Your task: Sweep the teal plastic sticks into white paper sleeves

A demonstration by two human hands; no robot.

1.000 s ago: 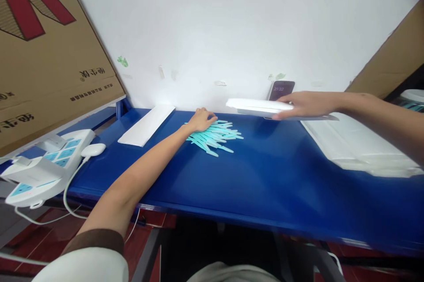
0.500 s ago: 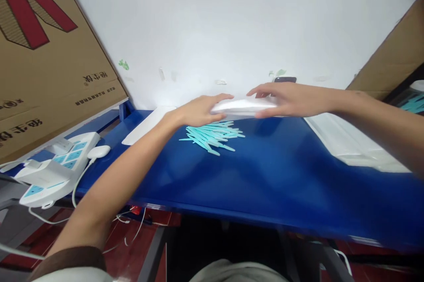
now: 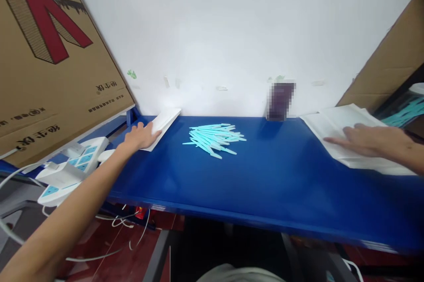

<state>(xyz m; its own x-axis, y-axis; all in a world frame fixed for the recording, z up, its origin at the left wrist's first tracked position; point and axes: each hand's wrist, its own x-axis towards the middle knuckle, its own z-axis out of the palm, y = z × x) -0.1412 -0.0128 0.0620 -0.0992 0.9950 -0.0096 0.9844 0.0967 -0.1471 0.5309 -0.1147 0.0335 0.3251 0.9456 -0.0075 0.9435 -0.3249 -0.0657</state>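
Note:
A heap of several thin turquoise plastic sticks (image 3: 213, 137) lies on the blue table (image 3: 265, 176) near the back wall. My left hand (image 3: 141, 136) rests at the table's left end, its fingers on the near end of a flat white packet (image 3: 161, 124). My right hand (image 3: 364, 140) lies flat with stretched fingers on a stack of white packets (image 3: 341, 129) at the right end. Neither hand touches the sticks.
A blurred phone (image 3: 280, 100) leans against the white wall behind the table. A white power strip (image 3: 71, 163) with cables sits left of the table, under a large cardboard box (image 3: 49, 61). Another cardboard sheet (image 3: 391, 65) stands at the right, with more turquoise sticks (image 3: 406, 112) beside it.
Both hands held a white packet above the sticks half a second ago. Now the left hand has swung out to the left packet and the right hand to the right stack.

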